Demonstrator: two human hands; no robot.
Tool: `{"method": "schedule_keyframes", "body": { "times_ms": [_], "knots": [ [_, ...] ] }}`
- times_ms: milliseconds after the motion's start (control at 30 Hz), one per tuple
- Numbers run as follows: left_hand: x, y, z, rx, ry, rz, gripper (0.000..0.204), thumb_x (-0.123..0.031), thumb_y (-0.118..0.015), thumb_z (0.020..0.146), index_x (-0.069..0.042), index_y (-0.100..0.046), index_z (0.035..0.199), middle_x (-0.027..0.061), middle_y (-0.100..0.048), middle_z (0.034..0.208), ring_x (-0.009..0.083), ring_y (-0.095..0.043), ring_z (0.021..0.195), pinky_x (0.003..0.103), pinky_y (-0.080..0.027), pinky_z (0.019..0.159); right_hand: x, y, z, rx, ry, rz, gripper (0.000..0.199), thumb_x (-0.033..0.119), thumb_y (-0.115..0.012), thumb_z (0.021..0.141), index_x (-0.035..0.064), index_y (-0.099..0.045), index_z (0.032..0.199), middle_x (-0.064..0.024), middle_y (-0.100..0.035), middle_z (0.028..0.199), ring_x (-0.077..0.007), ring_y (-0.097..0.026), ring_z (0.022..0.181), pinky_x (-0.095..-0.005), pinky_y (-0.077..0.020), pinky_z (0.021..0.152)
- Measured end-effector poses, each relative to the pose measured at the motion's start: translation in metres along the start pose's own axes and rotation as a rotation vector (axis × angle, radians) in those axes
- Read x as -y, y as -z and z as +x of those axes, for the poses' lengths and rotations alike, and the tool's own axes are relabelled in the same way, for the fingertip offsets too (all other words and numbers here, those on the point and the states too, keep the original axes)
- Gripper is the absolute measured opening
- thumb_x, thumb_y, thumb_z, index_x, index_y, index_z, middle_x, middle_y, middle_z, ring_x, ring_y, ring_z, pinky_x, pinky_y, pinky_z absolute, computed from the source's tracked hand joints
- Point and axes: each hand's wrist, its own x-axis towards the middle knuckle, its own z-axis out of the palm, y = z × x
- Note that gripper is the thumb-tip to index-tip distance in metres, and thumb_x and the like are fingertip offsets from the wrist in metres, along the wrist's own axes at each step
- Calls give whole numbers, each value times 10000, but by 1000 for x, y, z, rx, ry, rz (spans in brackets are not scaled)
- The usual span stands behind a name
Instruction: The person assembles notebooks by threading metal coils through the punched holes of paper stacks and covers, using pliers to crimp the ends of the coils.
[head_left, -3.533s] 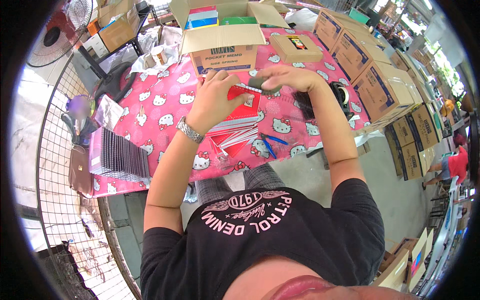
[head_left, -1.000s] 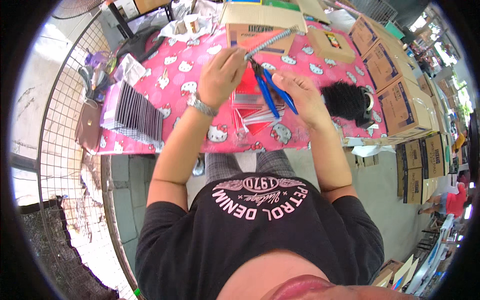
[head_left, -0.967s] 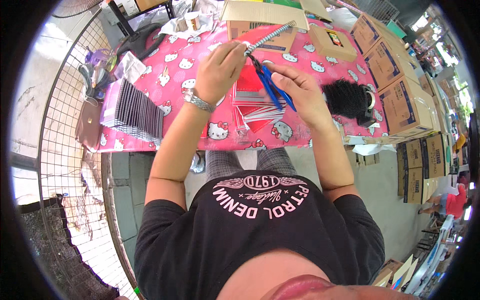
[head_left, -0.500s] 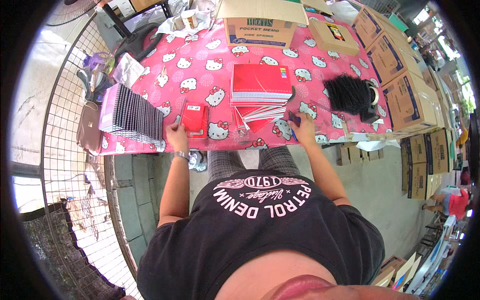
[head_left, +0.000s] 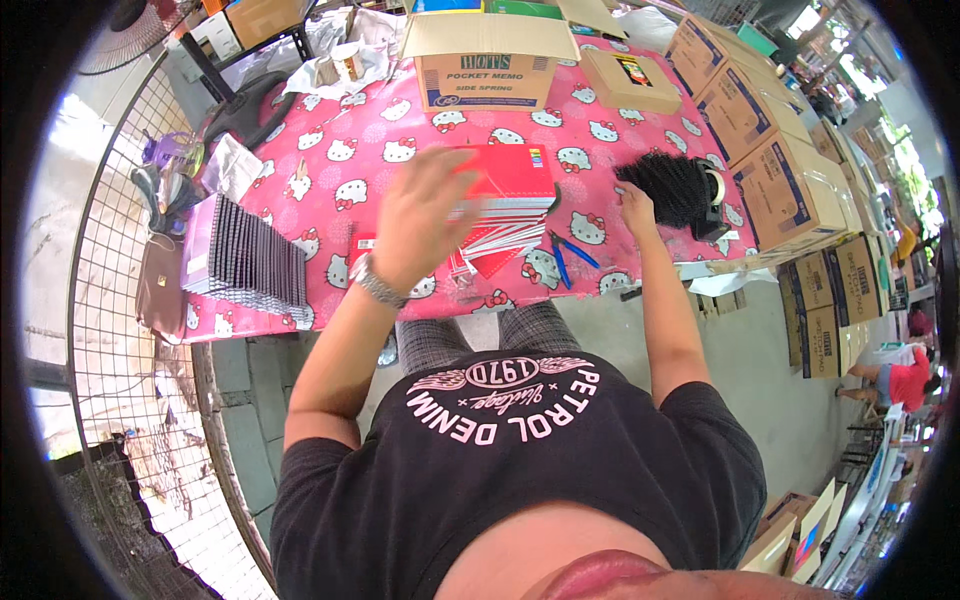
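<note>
A stack of red notebooks (head_left: 515, 172) stands mid-table, its lower ones fanned out. My left hand (head_left: 418, 215) is raised over the stack's left side, blurred, with its fingers stretched out and nothing seen in them. Under its wrist a small red notebook (head_left: 362, 243) is mostly hidden. My right hand (head_left: 636, 208) is at the left end of a bundle of black spiral binding coils (head_left: 665, 190), fingertips pinched together; whatever is between them is too small to make out. Blue-handled pliers (head_left: 572, 258) lie on the cloth between the stack and my right hand.
A pile of purple spiral notebooks (head_left: 245, 250) is at the left. An open carton (head_left: 485, 82) and a flat brown box (head_left: 630, 82) stand at the back. Beside the coils is a black tape dispenser (head_left: 712, 215). Stacked cartons (head_left: 790, 195) line the right; a wire mesh (head_left: 115, 250) is on the left.
My right hand has let go of the blue pliers and moved right to the black coils. My left hand has left the small red notebook and risen rightward over the stack.
</note>
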Motion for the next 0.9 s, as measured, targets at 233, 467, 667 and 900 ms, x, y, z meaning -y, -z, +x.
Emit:
{"method": "schedule_keyframes", "body": {
  "times_ms": [233,467,667,900],
  "knots": [
    [0,-26,20,599,-120,133,197,-128,-603,820,-91,-646,1009,60,-626,950,249,-618,881,372,-532,736,157,50,-8,87,32,295,261,121,-555,946,33,-621,1182,-11,-567,782,-85,-532,720,-223,-445,669],
    [11,-15,43,432,-90,-69,209,-67,-558,811,-67,-644,1001,91,-613,861,280,-620,800,396,-526,701,248,79,-27,69,468,312,266,75,-596,907,82,-664,1164,-69,-619,944,-163,-589,838,-284,-478,746],
    [15,-39,60,183,-2,110,183,-130,-570,842,-75,-605,1013,91,-591,839,264,-604,862,427,-478,738,263,67,-13,-90,486,260,254,87,-669,842,116,-698,1093,-79,-604,936,-228,-602,890,-323,-490,758],
    [18,-49,64,219,22,165,171,-243,-580,889,-85,-587,954,68,-620,871,238,-603,883,392,-399,777,269,62,-1,10,485,323,215,91,-648,876,106,-694,1085,-55,-560,937,-157,-566,813,-282,-471,712]
  ]
}}
